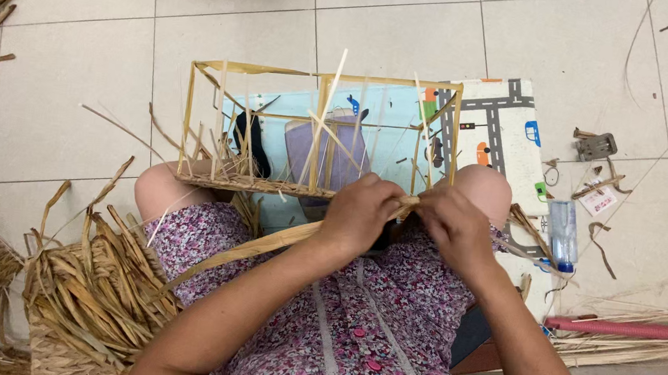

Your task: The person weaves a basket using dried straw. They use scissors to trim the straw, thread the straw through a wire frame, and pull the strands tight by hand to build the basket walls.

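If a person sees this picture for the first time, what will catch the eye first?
First, the two hands, left hand and right hand, meeting at the picture's centre and pinching a long dried leaf strip against the lower edge of a half-woven box frame resting over the knees. Next, the unfinished straw basket bristling with loose ends at lower left.

You get bright, even, diffuse light from above, so shadows stay soft and faint on the pale tiled floor (71, 94). No harsh glare. Focus is fairly sharp throughout, with slight wide-angle bending at the edges.
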